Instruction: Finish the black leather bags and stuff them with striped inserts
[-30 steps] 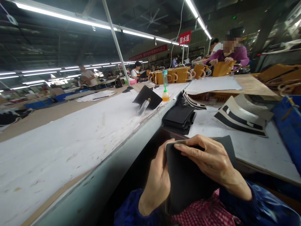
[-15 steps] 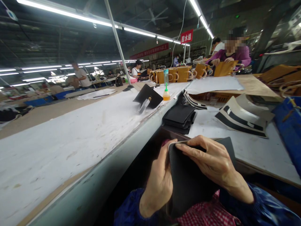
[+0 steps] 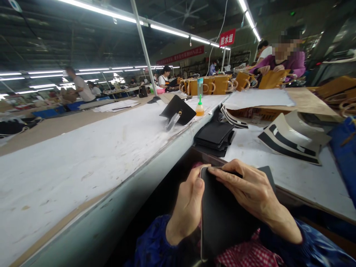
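A flat black leather-like panel point(image 3: 222, 211) with a pale edge tilts above my lap, held between both hands. My left hand point(image 3: 187, 204) grips its left edge near the upper corner, thumb on the near face and fingers behind. Along the top edge, close to that same corner, my right hand point(image 3: 250, 189) pinches the panel; its thumb is partly hidden behind. Just beyond my hands lies a stack of similar black panels point(image 3: 214, 135).
On the long white-covered table point(image 3: 83, 155) at left stand a folded black piece point(image 3: 179, 110) with a gold clasp and a glue bottle point(image 3: 199, 108) with a green tip. Curved striped pieces point(image 3: 292, 141) lie right. A co-worker point(image 3: 289, 55) handles mustard-coloured bags point(image 3: 222, 85).
My left thumb has shifted on the panel's left edge and now shows near the corner. My right hand stays almost in place. The view has turned slightly left.
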`<move>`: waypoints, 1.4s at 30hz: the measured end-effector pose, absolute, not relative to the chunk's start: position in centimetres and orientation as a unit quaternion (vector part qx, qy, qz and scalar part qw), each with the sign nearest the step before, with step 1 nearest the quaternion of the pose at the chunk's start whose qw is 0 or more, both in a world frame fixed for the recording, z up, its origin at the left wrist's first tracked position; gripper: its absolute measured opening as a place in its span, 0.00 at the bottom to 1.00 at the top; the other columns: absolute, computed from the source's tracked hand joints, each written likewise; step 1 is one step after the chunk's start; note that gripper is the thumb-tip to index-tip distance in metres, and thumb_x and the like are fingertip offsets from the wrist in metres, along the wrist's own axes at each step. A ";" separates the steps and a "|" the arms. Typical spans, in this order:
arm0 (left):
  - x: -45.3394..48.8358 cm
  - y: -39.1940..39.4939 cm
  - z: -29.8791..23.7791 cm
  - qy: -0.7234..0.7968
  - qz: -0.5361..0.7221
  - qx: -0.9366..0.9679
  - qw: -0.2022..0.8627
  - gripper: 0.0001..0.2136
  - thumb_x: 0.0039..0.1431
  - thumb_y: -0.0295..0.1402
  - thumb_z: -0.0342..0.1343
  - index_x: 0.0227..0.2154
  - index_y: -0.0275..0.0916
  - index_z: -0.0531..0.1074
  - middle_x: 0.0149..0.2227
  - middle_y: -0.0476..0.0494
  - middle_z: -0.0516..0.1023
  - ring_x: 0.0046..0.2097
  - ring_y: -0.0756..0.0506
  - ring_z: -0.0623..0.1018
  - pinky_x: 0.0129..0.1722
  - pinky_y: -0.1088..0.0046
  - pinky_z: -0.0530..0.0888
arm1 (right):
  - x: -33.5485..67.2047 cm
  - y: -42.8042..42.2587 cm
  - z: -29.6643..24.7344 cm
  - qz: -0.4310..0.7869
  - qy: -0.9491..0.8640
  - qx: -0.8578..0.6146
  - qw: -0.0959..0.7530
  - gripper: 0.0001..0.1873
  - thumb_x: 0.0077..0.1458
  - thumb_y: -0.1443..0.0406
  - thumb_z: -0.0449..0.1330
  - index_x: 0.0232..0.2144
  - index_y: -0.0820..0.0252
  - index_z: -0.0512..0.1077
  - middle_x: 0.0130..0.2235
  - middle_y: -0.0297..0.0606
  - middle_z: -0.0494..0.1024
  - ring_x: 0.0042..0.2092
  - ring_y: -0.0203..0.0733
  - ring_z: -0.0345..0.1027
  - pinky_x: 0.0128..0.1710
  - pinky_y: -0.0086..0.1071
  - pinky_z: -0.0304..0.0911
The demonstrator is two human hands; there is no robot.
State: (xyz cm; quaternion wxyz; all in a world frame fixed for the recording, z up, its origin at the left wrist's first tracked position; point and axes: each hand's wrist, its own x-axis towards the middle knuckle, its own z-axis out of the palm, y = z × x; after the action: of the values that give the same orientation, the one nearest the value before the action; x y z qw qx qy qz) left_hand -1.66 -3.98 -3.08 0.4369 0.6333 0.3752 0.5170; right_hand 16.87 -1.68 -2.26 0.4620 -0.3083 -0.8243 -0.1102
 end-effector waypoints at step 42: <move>-2.9 -4.5 -3.1 0.395 0.489 0.731 0.265 0.10 0.72 0.31 0.45 0.49 0.43 0.70 0.49 0.47 0.81 0.50 0.49 0.80 0.48 0.80 0.73 | 16.4 -2.3 -2.3 0.000 -0.734 -0.440 0.517 0.05 0.58 0.66 0.64 0.29 0.56 0.72 0.28 0.31 0.78 0.30 0.36 0.73 0.32 0.29 0.67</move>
State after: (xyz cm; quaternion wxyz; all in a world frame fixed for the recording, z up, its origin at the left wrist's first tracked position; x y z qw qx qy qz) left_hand -2.92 -4.48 -3.13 0.2647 0.7315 0.3951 0.4886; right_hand 16.40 -2.29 -2.31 0.5171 -0.4398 -0.7343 -0.0002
